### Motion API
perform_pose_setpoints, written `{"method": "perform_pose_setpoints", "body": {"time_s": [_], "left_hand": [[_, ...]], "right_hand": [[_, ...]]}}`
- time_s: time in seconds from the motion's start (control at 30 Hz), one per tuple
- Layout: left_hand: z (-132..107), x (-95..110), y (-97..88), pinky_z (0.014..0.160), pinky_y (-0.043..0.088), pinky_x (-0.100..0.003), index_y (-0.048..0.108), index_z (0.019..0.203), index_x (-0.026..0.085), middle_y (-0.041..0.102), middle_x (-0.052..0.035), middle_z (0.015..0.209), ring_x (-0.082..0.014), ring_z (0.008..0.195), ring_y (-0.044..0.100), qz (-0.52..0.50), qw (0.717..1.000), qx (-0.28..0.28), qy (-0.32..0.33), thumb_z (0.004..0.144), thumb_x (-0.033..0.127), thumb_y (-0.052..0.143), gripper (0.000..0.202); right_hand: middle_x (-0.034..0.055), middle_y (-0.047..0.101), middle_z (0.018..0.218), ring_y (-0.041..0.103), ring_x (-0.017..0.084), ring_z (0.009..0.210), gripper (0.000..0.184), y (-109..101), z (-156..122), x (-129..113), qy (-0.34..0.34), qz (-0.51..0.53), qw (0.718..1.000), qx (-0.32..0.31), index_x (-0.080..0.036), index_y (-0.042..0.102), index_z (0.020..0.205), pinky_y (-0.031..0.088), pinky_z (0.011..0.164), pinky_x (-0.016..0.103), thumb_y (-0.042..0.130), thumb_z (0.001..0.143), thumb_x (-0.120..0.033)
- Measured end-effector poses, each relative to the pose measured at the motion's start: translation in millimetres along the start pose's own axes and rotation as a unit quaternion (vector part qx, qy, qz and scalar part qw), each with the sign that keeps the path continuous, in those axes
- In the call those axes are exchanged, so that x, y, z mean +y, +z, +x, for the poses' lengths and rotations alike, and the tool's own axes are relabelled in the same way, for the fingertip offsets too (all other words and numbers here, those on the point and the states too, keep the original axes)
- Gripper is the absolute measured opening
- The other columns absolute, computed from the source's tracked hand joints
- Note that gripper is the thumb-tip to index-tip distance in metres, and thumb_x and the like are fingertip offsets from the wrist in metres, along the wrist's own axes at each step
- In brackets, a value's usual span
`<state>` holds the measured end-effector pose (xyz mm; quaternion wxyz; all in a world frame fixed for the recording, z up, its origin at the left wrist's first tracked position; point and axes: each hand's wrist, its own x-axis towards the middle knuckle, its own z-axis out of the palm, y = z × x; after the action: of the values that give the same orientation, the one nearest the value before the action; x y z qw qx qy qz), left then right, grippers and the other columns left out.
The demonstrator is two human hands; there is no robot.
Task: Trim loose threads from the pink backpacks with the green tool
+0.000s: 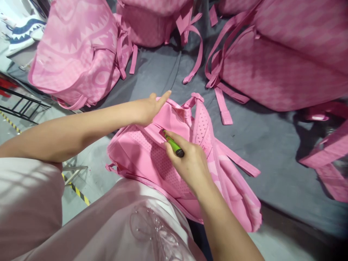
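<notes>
A pink backpack (133, 150) with perforated padding lies tilted at the table's near edge, against my body. My left hand (152, 108) grips its upper edge; one finger points out and the others are partly hidden behind the fabric. In my right hand (190, 159) is a small green tool with a black end (174, 144), my fingers wrapped round it. Its tip is close to the seam of the pink panel beside a shoulder strap (200, 127). I cannot make out the exact kind of tool.
A grey cloth covers the table (160, 69). Pink backpacks stand on it: one at the left (73, 47), one at the back (149, 25) and a large one at the right (282, 69), with loose straps (223, 105). A black metal rack (21, 105) is at far left.
</notes>
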<state>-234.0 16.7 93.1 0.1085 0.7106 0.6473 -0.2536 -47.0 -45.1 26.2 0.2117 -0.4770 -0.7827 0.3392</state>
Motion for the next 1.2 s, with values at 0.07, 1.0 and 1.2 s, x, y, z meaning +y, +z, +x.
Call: {"method": "perform_pose_setpoints", "body": {"time_s": [0.07, 1.0, 1.2], "left_hand": [[-0.5, 1.6, -2.6, 0.086, 0.051, -0.035, -0.013, 0.160, 0.017, 0.043, -0.0259, 0.144, -0.0258, 0.098, 0.067, 0.002, 1.000, -0.011, 0.000, 0.082, 0.016, 0.057, 0.105], [1.4, -7.3, -1.3, 0.081, 0.052, -0.032, -0.016, 0.160, 0.019, 0.046, -0.0236, 0.141, -0.0266, 0.100, 0.069, 0.016, 1.000, -0.015, 0.022, 0.087, 0.015, 0.054, 0.100], [15.6, -5.3, 19.2, 0.114, 0.032, -0.060, -0.021, 0.158, 0.028, -0.008, -0.0218, 0.168, -0.0464, 0.153, 0.014, -0.016, 0.984, 0.139, 0.108, 0.078, 0.037, 0.078, 0.127]], "right_hand": [[0.0041, 0.081, 0.096, 0.077, 0.026, 0.079, 0.038, -1.4, 2.3, -0.9, 0.003, -0.004, 1.000, -0.010, -0.026, 0.069, 0.130, 0.056, 0.065, 0.033, 0.057, 0.095, -0.032], [0.0014, 0.080, 0.106, 0.078, 0.025, 0.082, 0.033, -3.4, 4.9, 5.4, -0.064, 0.013, 0.998, 0.011, -0.022, 0.073, 0.123, 0.059, 0.068, 0.034, 0.062, 0.091, -0.021], [0.0021, 0.080, 0.103, 0.078, 0.026, 0.080, 0.036, -2.9, 5.7, 9.3, -0.039, 0.032, 0.999, 0.007, -0.024, 0.071, 0.127, 0.059, 0.066, 0.035, 0.062, 0.093, -0.026]]}}
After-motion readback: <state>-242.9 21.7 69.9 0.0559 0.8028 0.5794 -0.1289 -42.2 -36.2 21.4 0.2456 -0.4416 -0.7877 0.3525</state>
